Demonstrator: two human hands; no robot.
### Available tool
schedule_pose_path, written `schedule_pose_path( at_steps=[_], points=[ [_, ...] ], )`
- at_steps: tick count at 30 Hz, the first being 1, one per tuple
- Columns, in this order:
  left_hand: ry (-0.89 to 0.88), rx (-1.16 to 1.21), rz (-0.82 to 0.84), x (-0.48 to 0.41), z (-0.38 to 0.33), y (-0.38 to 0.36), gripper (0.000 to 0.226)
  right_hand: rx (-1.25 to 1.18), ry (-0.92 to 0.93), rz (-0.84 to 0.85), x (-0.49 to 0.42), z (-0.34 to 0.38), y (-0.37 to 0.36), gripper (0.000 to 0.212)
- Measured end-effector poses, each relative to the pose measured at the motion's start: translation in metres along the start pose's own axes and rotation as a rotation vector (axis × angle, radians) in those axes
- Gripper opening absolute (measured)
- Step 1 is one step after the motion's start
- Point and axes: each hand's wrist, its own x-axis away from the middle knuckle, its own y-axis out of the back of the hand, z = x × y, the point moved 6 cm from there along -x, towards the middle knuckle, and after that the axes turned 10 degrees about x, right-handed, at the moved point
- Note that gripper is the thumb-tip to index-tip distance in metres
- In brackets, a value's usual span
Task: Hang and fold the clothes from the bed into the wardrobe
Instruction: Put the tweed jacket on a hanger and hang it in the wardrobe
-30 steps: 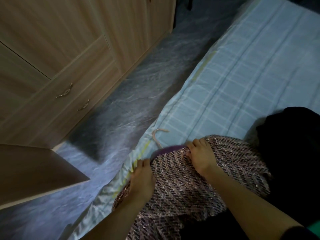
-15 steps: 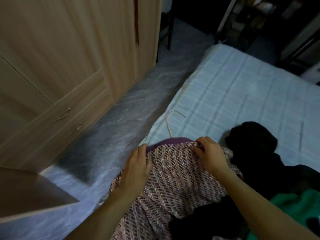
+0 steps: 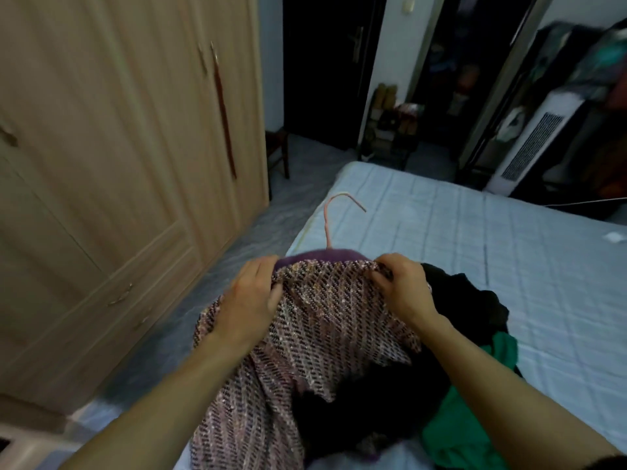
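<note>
Left hand [image 3: 249,301]: fingers curled closed, gripping the top left edge of the tweed garment [image 3: 322,334]. Right hand [image 3: 405,288]: fingers pinched shut on the top right edge. Garment is raised over the bed [image 3: 509,266], with the pink hanger hook [image 3: 330,218] projecting above its purple collar. Wardrobe [image 3: 118,164] stands left, doors closed.

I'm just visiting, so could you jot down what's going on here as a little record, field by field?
Activity: putting a garment on a hanger
Garment held: pink tweed garment, purple lining at the top edge
Left hand: gripping the garment's top left edge
Right hand: pinching its top right edge
Hanger hook: pink, sticking up above the garment
Other clothes: black clothes and green garment, heaped on the bed
Wardrobe: left of the bed, doors in view shut
</note>
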Motion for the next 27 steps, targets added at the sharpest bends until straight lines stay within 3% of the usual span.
schedule_pose_path(
  at_steps=[7,13,19,27],
  points=[
    [-0.14,-0.157,-0.185,0.003,-0.112,0.103,0.045,-0.088,0.111,-0.202,0.015,0.051,0.123,0.012],
    [-0.2,-0.231,-0.343,0.026,-0.162,0.194,0.042,-0.164,0.218,-0.349,0.029,0.122,0.201,0.017],
    [-0.149,-0.22,-0.502,0.065,-0.178,0.272,0.043,-0.241,0.294,-0.435,0.046,0.189,0.232,0.019],
    [-0.134,-0.4,-0.503,0.146,-0.154,0.355,0.024,-0.238,0.459,-0.449,0.085,0.294,0.243,0.023]
  ],
)
